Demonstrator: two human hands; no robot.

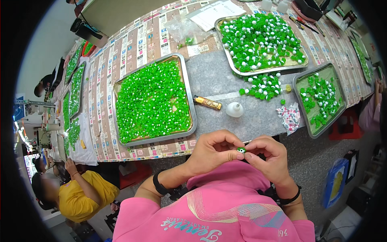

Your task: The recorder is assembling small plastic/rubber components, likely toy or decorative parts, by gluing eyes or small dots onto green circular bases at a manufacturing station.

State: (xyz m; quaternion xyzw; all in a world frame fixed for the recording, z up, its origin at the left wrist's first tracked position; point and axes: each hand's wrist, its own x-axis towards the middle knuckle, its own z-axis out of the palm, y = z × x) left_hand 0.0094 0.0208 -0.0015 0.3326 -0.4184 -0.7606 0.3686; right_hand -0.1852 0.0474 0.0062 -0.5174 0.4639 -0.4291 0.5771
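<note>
A small green-and-white piece (241, 150) with a dark spot, like an eye, is pinched between both hands at the table's front edge. My left hand (213, 150) grips it from the left with thumb and forefinger. From the right, the thumb and fingers of my right hand (269, 156) close on the same piece. Just beyond my hands stands a small white squeeze bottle (234, 109). Left of the bottle lies a gold-and-black cylinder (207, 102). A floral cloth bundle (288, 117) lies to the right, near a loose pile of green and white pieces (262, 86).
A metal tray (192, 101) of green pieces sits at left. Another tray (246, 74) at the back holds green and white pieces, and a smaller tray (342, 108) overhangs the edge at right. A co-worker in a yellow shirt (86, 195) sits at far left.
</note>
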